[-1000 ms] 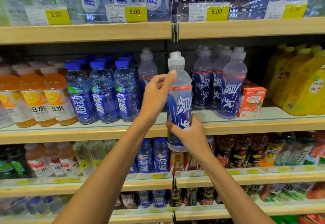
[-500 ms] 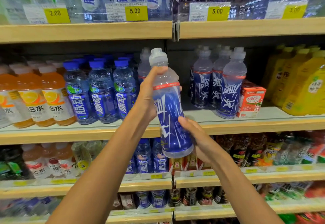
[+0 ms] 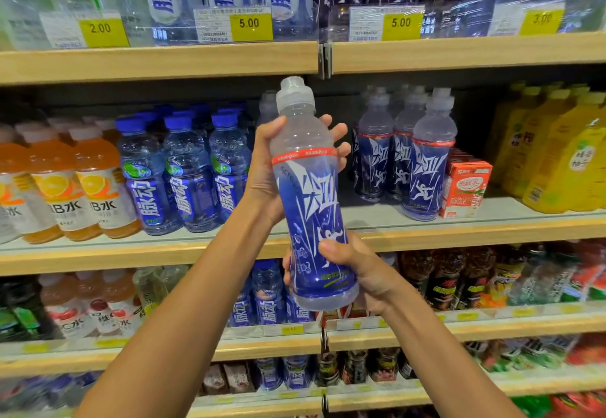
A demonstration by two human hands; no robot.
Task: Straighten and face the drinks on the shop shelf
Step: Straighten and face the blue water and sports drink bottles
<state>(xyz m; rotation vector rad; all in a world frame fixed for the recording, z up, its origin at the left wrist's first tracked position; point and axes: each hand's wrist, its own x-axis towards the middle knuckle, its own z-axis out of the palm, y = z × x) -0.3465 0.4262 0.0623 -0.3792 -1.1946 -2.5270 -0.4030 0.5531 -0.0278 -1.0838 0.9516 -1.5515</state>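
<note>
Between both hands (image 3: 264, 171) (image 3: 365, 275), tilted bottle (image 3: 311, 198)

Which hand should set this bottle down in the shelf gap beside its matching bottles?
Probably left. The left hand grips the bottle high, leaving its base free to land on the shelf; the right hand wraps low near the base.

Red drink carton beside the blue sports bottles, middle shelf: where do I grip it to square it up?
Probably grip the red carton by its top, thumb on the front face, fingers over the top edge, coming from the front right. It is short, with room above, and bare shelf lies to its right, while the front sports bottle crowds its left.
</note>
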